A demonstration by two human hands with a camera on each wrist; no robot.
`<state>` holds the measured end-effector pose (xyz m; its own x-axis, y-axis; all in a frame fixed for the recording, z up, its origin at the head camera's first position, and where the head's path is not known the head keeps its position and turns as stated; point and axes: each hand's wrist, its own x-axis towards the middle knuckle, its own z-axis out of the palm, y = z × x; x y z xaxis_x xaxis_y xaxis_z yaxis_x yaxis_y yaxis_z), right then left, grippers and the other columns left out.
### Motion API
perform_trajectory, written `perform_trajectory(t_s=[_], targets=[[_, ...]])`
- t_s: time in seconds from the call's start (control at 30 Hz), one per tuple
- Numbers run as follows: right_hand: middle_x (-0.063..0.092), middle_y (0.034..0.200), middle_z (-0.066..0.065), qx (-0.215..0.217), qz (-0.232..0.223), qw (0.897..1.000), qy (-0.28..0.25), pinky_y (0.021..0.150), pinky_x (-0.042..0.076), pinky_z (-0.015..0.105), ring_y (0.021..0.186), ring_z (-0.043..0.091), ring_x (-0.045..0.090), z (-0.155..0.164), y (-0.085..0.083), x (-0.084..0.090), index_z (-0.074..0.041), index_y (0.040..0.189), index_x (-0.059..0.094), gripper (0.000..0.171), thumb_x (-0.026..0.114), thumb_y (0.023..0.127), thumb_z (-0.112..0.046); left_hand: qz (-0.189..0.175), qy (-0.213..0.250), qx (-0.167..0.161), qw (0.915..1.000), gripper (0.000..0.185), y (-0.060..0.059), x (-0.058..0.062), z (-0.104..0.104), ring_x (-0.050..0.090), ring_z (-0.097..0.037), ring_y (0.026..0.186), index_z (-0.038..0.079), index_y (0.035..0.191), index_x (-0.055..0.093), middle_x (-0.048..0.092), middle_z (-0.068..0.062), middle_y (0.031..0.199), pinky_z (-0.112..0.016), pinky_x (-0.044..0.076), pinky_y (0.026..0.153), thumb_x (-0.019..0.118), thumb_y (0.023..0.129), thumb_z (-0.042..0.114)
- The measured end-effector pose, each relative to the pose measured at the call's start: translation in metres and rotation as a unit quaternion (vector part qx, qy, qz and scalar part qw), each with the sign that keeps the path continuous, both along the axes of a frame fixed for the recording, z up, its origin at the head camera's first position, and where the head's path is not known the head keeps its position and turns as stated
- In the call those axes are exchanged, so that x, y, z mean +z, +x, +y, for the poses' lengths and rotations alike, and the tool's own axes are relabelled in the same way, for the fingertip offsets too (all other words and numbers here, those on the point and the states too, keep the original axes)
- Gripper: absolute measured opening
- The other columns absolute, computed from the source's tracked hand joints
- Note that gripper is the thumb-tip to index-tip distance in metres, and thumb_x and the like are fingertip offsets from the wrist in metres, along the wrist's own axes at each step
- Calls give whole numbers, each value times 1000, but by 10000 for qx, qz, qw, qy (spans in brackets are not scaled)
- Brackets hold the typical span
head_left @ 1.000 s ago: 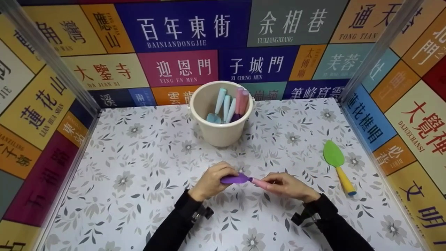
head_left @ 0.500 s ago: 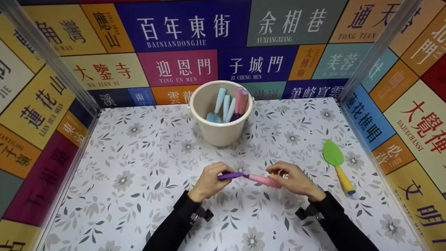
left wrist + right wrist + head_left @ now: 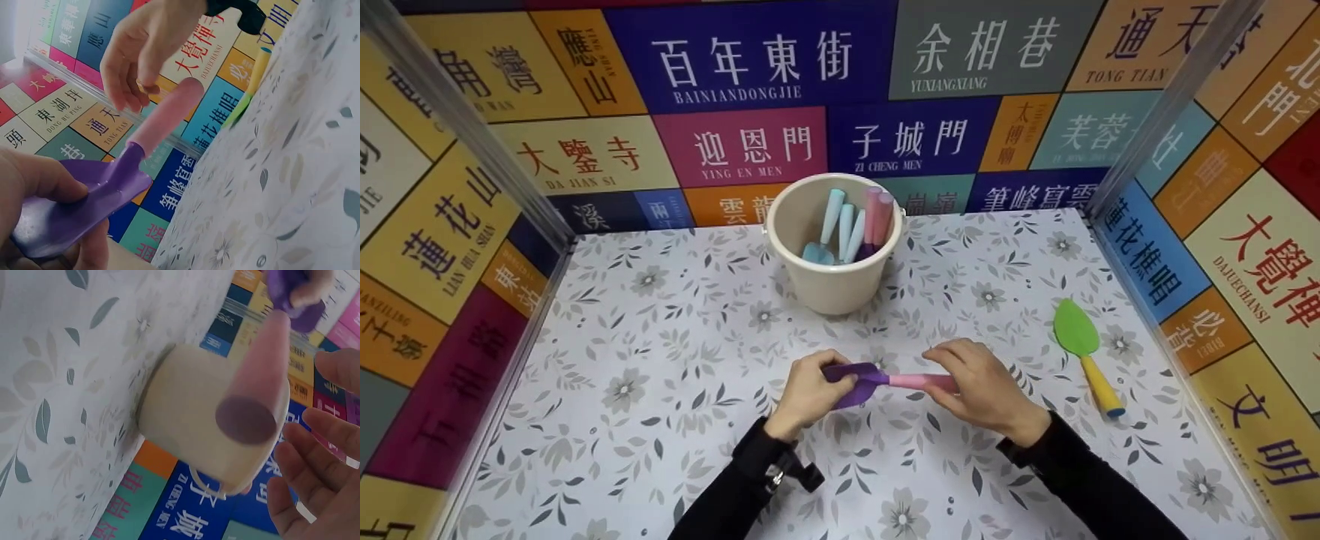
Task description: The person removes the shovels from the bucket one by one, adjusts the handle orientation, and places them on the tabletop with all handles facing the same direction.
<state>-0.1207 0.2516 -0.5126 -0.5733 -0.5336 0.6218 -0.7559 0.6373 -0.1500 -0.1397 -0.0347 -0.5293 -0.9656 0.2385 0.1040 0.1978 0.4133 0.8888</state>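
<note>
A toy shovel with a purple blade and a pink handle hangs level above the floral table. My left hand pinches the blade, thumb on top. My right hand hovers at the handle's end. Its fingers are straight and spread, apart from the handle's purple end cap. In the left wrist view the right hand's fingertips hang just above the handle.
A cream bucket stands at the back centre with several blue and pink toy tools in it. A green shovel with a yellow handle lies at the right. Walls with coloured signs close in three sides.
The shovel has turned, so its blade now shows face up and wider. My right hand has loosened from the pink handle and its fingers have opened. Both hands rose slightly.
</note>
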Motion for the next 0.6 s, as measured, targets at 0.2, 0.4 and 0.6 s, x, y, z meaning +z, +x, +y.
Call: perform_trajectory(t_s=[0.2, 0.4, 0.6], targets=[[68, 99, 7, -149, 72, 9988, 464, 73, 55, 38, 87, 23, 65, -18, 3, -15, -5, 108, 70, 47, 93, 71, -22, -68, -203, -129, 9997, 12, 1, 1, 4, 70, -23, 89, 7, 93, 78, 79, -11, 94, -39, 57, 84, 78, 81, 10], [67, 98, 4, -377, -132, 9966, 716, 72, 54, 36, 87, 22, 65, -30, 5, -26, -8, 106, 69, 45, 93, 71, -22, -222, -177, -159, 9995, 12, 2, -1, 6, 71, -24, 87, 6, 92, 78, 79, -13, 94, -41, 59, 84, 78, 81, 10], [65, 94, 2, -351, -91, 9970, 677, 68, 52, 34, 82, 20, 62, -35, 4, -35, -9, 104, 68, 41, 91, 70, -16, -314, -192, -162, 9992, 12, 2, -2, 9, 71, -25, 89, 7, 92, 77, 79, -13, 94, -43, 58, 86, 79, 81, 9]])
